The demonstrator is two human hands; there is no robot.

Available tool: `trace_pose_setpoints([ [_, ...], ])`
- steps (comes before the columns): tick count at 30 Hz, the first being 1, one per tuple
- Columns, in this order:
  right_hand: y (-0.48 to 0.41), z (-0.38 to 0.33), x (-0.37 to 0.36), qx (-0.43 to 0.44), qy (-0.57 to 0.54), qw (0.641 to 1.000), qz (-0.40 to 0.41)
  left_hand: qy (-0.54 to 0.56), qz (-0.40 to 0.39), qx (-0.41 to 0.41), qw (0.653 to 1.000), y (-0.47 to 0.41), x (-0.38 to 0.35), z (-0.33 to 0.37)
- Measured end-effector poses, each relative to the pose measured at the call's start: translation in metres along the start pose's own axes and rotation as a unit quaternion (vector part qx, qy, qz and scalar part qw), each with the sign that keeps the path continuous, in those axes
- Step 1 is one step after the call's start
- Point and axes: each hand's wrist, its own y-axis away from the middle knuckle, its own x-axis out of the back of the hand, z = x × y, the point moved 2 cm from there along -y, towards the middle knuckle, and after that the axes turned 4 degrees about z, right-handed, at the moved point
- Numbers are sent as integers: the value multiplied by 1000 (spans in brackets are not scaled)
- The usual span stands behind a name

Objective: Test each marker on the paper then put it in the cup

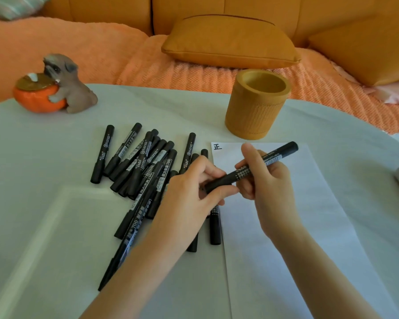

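Both hands grip one slim black marker (251, 171) above smooth white paper (286, 215); left hand (194, 187) pinches its cap end, right hand (263, 178) wraps the barrel; ribbed tan cup (256, 107) stands beyond.

Markers (134, 157) black plastic, slight sheen; paper (297, 215) matt white; cup (257, 104) ribbed, matt ochre
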Motion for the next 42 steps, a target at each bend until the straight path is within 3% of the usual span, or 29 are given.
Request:
trace_pose_setpoints([
  [6,1,6,-3,-15,-24,999,36,0,-3,-7,1000,3,-5,1],
  [18,6,8,-11,-39,-35,998,20,-15,14,-13,1000,5,-4,-3],
  [24,2,-1,-7,-84,72,993,-50,-22,44,-22,999,0,6,1],
  [26,-1,-6,1,-33,99,995,-7,-30,60,-25,997,-2,10,1],
  [29,-3,-10,13,166,158,972,55,-51,74,-24,996,-4,13,-1],
  [32,-4,-6,13,341,330,879,-47,-66,74,-16,995,-4,12,0],
  [35,-8,-2,12,413,420,807,-48,-70,68,-20,995,-5,10,3],
  [37,-10,-2,14,432,417,800,-25,-57,65,-17,996,-4,8,4],
  [42,-28,-19,25,406,340,847,37,-87,73,-10,993,-6,6,1],
])
